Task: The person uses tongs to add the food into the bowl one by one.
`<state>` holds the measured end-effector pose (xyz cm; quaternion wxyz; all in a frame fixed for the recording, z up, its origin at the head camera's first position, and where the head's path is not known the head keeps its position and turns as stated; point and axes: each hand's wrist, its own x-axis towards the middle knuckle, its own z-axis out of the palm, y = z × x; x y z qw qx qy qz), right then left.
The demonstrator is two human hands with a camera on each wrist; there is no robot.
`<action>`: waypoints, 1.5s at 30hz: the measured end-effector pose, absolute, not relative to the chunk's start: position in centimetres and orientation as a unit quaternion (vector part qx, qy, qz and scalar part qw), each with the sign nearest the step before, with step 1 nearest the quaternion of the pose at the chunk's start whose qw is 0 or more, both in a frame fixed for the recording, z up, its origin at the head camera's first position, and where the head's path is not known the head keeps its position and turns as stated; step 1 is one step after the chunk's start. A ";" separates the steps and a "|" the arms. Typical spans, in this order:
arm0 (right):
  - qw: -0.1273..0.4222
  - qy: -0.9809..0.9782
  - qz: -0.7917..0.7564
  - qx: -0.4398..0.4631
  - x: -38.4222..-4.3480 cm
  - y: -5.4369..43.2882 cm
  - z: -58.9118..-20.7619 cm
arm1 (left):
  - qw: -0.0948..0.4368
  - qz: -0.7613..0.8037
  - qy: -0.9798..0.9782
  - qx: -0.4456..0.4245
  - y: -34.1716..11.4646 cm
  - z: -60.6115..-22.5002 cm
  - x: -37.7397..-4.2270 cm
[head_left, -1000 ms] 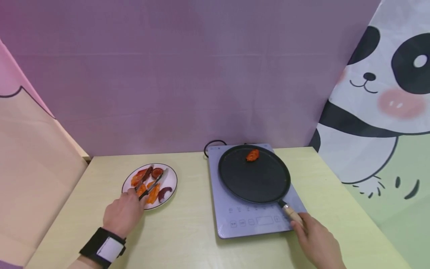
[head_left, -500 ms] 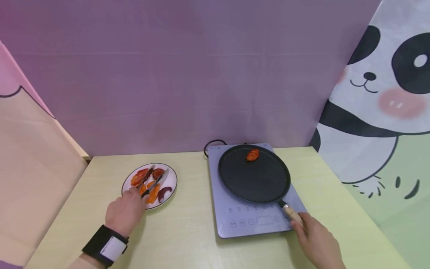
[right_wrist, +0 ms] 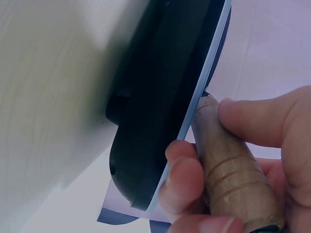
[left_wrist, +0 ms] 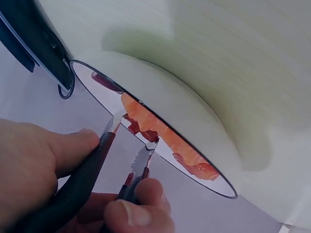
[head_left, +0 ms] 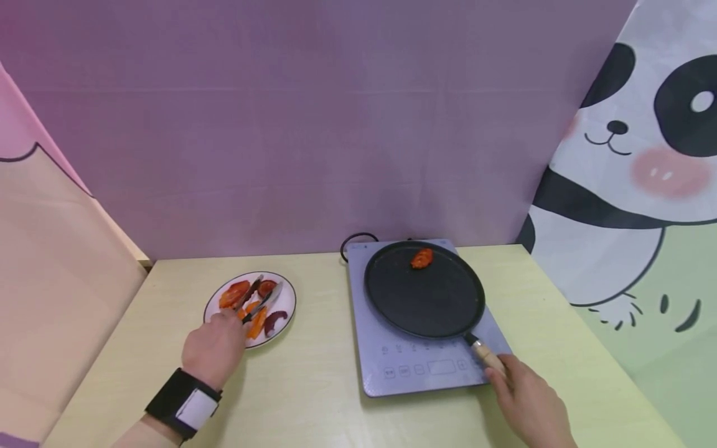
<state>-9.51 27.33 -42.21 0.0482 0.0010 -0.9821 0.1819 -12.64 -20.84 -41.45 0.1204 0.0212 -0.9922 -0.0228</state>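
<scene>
My left hand grips black-handled tongs over a white dark-rimmed plate at the left. The tong arms stand apart, their metal tips over a dark red piece. Orange slices, a reddish piece, a round brown-red piece and a curled purple octopus tentacle lie on the plate. My right hand wraps around the wooden handle of a flat black pan. Near the pan's far edge sits one orange-red piece resembling a chicken wing.
Beneath the pan is a grey induction cooktop, its touch panel facing me. A black cable loops behind it. The pale wooden table ends at a purple curtain, with a panda print at the right.
My left hand and the tongs have shifted slightly right over the plate. The round brown-red piece has moved a little right. My right hand and the pan have stayed in place.
</scene>
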 end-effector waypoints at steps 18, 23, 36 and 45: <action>0.046 -0.982 0.183 -0.001 -9.5 27.4 -42.4 | 0.095 -0.055 -0.994 0.022 -21.4 -41.6 -12.5; 0.065 -0.982 0.180 0.008 -9.4 27.4 -42.5 | 0.094 -0.050 -0.994 0.025 -21.3 -41.7 -12.5; 0.062 -0.981 0.186 0.005 -9.5 27.3 -42.5 | 0.088 -0.053 -0.994 0.032 -21.3 -41.6 -12.2; 0.062 -0.981 0.185 0.007 -9.5 27.4 -42.4 | 0.118 -0.087 -0.989 0.023 -20.9 -40.8 -12.5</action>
